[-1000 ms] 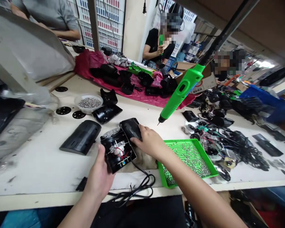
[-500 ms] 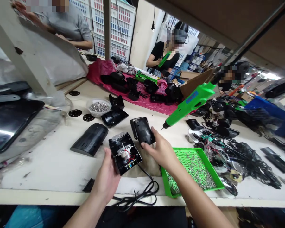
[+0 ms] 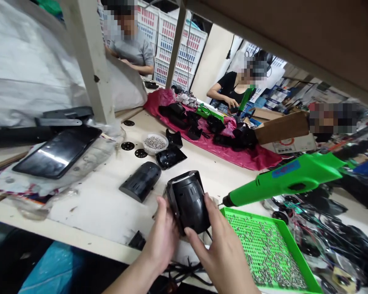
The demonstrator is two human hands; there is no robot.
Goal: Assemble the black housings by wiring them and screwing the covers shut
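Note:
A black housing (image 3: 191,202) is held between both my hands, its curved cover facing up over the base part. My left hand (image 3: 162,237) grips its left side, fingers partly hidden beneath it. On the right side, my right hand (image 3: 221,245) has its thumb and fingers on the cover. The inside of the housing is hidden. A black cord (image 3: 187,267) hangs below. A green electric screwdriver (image 3: 282,177) hangs just right of the housing, its tip above the corner of a green tray (image 3: 306,271) of screws.
Behind lie a curved black cover (image 3: 141,181), another black shell (image 3: 171,157) and a white bowl (image 3: 164,139) of small metal parts. Wires and parts crowd the right. A pink sheet (image 3: 184,136) bears black parts. Several people are beyond; a post (image 3: 90,61) stands left.
The curved cover in my right hand has come over the open base in my left, hiding its motor and wires. The view has shifted, and the screwdriver appears larger and lower.

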